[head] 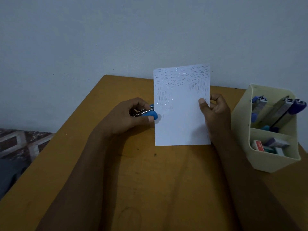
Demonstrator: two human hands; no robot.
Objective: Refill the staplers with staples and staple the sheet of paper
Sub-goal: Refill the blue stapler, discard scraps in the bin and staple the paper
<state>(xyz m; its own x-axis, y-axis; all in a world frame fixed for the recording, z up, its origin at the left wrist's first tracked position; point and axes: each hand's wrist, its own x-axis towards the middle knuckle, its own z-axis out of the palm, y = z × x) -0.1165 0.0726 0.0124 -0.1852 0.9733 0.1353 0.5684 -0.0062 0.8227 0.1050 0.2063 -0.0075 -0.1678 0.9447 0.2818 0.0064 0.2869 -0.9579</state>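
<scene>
Left hand (126, 116) grips blue stapler (151, 113); right hand (215, 112) pinches paper (181, 125).

Open tabletop (158, 180) strip down the middle, toward you. Upright sheet (181, 127) walls off the centre; left hand (126, 117) with blue stapler (150, 113) butts its left edge, right hand (216, 110) its right. Organizer (240, 127) with staplers (281, 112) poking out blocks far right. Wall (116, 39) close behind.

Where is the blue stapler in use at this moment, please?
Head view, left of centre: the left hand grips the blue stapler against the left edge of the sheet of paper, which the right hand pinches on its right side.
</scene>
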